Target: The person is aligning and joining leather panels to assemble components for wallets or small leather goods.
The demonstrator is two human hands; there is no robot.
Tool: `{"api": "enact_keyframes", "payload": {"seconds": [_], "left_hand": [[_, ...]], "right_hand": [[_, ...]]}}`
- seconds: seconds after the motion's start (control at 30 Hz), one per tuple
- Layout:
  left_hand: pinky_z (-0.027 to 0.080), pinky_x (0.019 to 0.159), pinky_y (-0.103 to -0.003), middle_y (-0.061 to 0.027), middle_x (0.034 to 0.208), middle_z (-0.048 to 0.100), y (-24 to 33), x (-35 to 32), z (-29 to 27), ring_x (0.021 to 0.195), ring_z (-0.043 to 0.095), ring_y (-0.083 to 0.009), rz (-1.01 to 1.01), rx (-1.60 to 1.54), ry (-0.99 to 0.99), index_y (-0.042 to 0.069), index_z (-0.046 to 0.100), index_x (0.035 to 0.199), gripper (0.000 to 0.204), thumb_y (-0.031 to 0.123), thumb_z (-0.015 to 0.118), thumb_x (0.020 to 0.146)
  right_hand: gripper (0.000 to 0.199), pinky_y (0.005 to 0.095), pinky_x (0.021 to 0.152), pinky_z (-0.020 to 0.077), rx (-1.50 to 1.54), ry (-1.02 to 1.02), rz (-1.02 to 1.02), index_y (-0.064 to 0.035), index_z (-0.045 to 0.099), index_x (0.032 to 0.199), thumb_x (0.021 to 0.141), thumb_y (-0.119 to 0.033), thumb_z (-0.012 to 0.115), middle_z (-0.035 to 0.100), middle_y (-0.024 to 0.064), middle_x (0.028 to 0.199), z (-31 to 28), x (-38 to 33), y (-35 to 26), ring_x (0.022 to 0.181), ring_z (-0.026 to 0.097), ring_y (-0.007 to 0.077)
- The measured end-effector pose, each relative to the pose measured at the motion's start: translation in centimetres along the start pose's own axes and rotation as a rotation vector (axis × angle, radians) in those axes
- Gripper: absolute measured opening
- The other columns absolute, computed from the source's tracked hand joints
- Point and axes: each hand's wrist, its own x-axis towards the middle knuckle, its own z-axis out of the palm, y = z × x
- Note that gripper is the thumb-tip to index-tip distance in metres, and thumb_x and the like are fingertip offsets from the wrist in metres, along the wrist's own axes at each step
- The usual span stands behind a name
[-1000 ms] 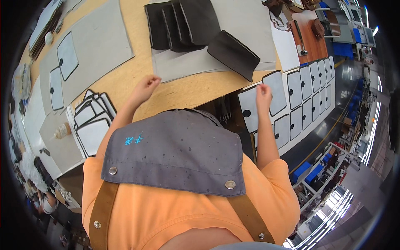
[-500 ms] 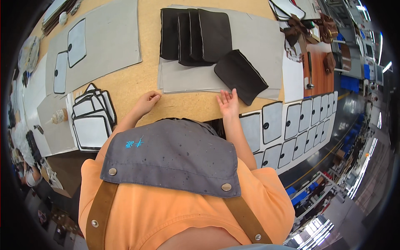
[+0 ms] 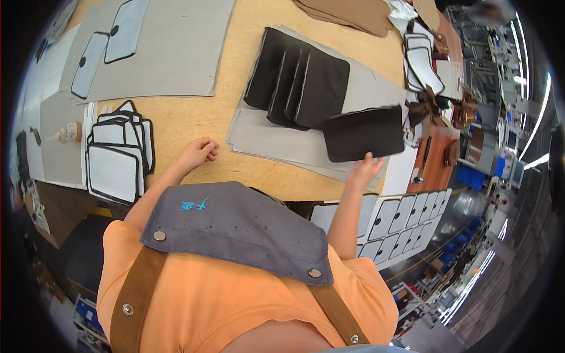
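My right hand [image 3: 366, 172] pinches the near edge of a black rectangular panel [image 3: 365, 134] with rounded corners, its fingers partly hidden beneath. The panel lies tilted over grey sheets [image 3: 282, 147], its left end beside a fanned row of similar black panels [image 3: 323, 82]. Whether they are leather or cloth I cannot tell. My left hand [image 3: 200, 153] rests at the table's front, fingers curled, with nothing visible in it. Nearest to it on the left is a pile of white pieces with black borders [image 3: 115, 173].
Two pale panels with black dots [image 3: 123, 32] lie on a grey board [image 3: 176, 53] at the far left. Brown sheets [image 3: 347, 15] sit at the back. To the right are a hammer [image 3: 422, 159] on a reddish wood board [image 3: 435, 170] and rows of dotted pale panels [image 3: 397, 217].
My right hand, earlier open beside the black panel, now grips its near edge, and the panel has turned to lie more sideways. The view has shifted. My left hand stays curled.
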Motion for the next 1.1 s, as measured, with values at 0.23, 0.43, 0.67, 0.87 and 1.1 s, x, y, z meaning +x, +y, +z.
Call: {"api": "enact_keyframes", "payload": {"seconds": [0.23, 0.43, 0.67, 0.87, 1.1], "left_hand": [[0.049, 0.071, -0.026, -0.0044, 0.084, 0.059, -1.0, -1.5, -1.1, 0.075, 0.057, -0.0116, 0.006, 0.0, 0.092, 0.001, 0.057, 0.099, 0.022, 0.017, 0.044, 0.095], [0.049, 0.071, -0.026, -0.004, 0.084, 0.06, -4.4, -3.4, -1.3, 0.076, 0.057, -0.0121, 0.046, 0.045, 0.245, 0.0, 0.059, 0.096, 0.021, 0.016, 0.046, 0.094], [0.047, 0.066, -0.027, -0.0048, 0.081, 0.062, -1.5, -4.3, -3.8, 0.073, 0.058, -0.0131, 0.123, 0.288, 0.268, 0.002, 0.061, 0.096, 0.022, 0.02, 0.05, 0.091], [0.046, 0.064, -0.03, -0.0103, 0.077, 0.062, 3.5, -2.6, -14.2, 0.07, 0.058, -0.018, 0.377, 0.483, 0.634, 0.003, 0.063, 0.094, 0.022, 0.021, 0.053, 0.087], [0.044, 0.091, -0.043, -0.0194, 0.12, 0.048, 10.0, 4.9, -28.1, 0.11, 0.049, -0.0359, 0.209, 0.56, 1.132, 0.007, 0.056, 0.113, 0.04, 0.028, 0.061, 0.08]], "right_hand": [[0.042, 0.0249, 0.075, 0.0437, -0.065, -0.491, -0.027, 0.0, 0.04, 0.127, 0.087, -0.002, 0.049, 0.058, 0.0055, 0.099, 8.6, 9.9, -0.9, 0.089, 0.055, 0.0141], [0.038, 0.0414, 0.092, 0.0406, -0.828, -0.212, -0.678, 0.0074, 0.053, 0.115, 0.081, -0.007, 0.042, 0.057, 0.0262, 0.112, 12.8, 11.8, 7.6, 0.103, 0.054, 0.0391], [0.039, 0.0398, 0.08, 0.0447, -1.122, -0.218, -0.693, -0.0018, 0.053, 0.118, 0.08, -0.009, 0.05, 0.056, 0.0225, 0.098, 6.5, 15.9, 7.7, 0.089, 0.055, 0.0335], [0.03, 0.035, 0.08, 0.0457, -0.879, -0.307, -0.447, 0.0008, 0.054, 0.113, 0.087, -0.014, 0.05, 0.057, 0.0172, 0.101, -0.1, 9.4, 7.0, 0.092, 0.057, 0.0254], [0.017, 0.0287, 0.062, 0.0471, -1.038, -0.653, -0.362, -0.0029, 0.061, 0.099, 0.09, -0.013, 0.051, 0.059, 0.01, 0.086, -2.9, -7.8, 6.9, 0.066, 0.058, 0.0166]]}}
